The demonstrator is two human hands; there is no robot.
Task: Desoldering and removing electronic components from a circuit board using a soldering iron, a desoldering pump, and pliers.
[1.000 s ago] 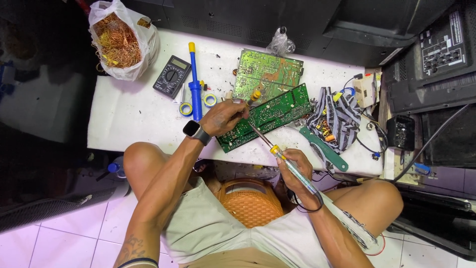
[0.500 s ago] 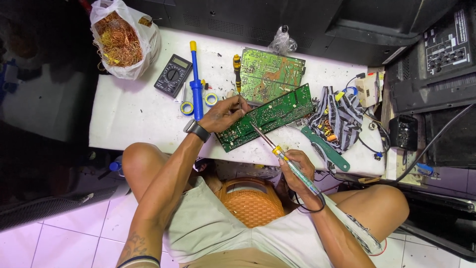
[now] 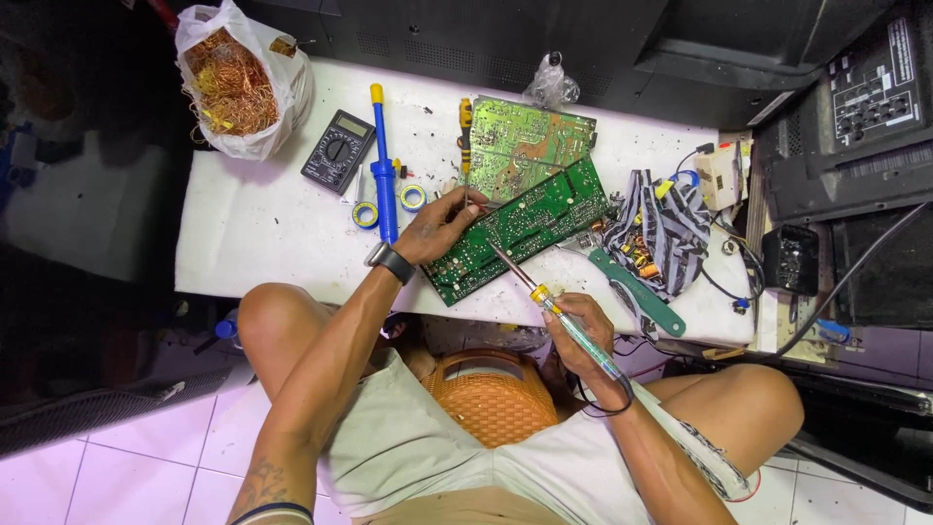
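My right hand (image 3: 583, 331) is closed around a soldering iron (image 3: 554, 306). Its thin metal tip touches the dark green circuit board (image 3: 520, 228). My left hand (image 3: 442, 226) rests on the left end of that board. The fingers are bent and pinch something thin, maybe solder wire, but it is too small for me to tell. I wear a black watch (image 3: 391, 261) on that wrist.

The dark green board lies tilted near the front edge of the white table (image 3: 262, 243), about in the middle. A lighter green circuit board (image 3: 525, 146) lies just behind it, and the two overlap a bit. A screwdriver with a yellow and black handle (image 3: 466, 131) lies beside the left side of the lighter board.

Left of my left hand lies a blue desoldering pump (image 3: 384, 180) with a yellow top. Two small rolls of solder (image 3: 366, 214) lie beside it, one on each side. A black multimeter (image 3: 337, 151) sits a bit further left. At the back left corner sits a white plastic bag full of copper wire (image 3: 233, 83).

Right of the dark board lies a green-handled tool (image 3: 637, 292) near the front edge. Behind it is a striped cloth with small parts (image 3: 661, 228) on it. An orange basket (image 3: 496, 394) sits under the table between my knees.
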